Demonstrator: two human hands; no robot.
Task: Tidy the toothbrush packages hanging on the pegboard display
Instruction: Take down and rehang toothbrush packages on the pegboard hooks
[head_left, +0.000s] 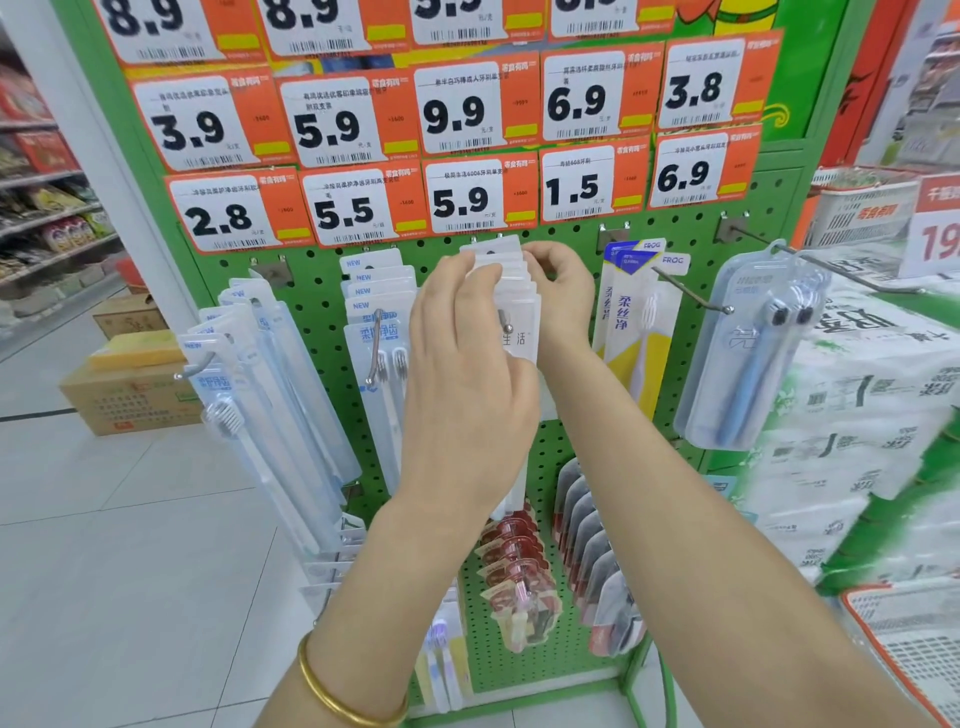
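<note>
Above the toothbrush packages (517, 299) on the pegboard (696, 244) hang price tags (457, 111). The left hand (467, 364) and right hand (561, 291) meet at the middle stack. To the pegboard's left, boxes (130, 400) sit on the floor (130, 571).

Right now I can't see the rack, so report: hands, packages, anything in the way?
Left hand, right hand both grip white package stack. Stack hangs fanned on its peg. NEW packs and FROG packs hang beside, nothing blocking.

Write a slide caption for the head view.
Left hand and right hand hold the white toothbrush packages hanging on the green pegboard.
</note>
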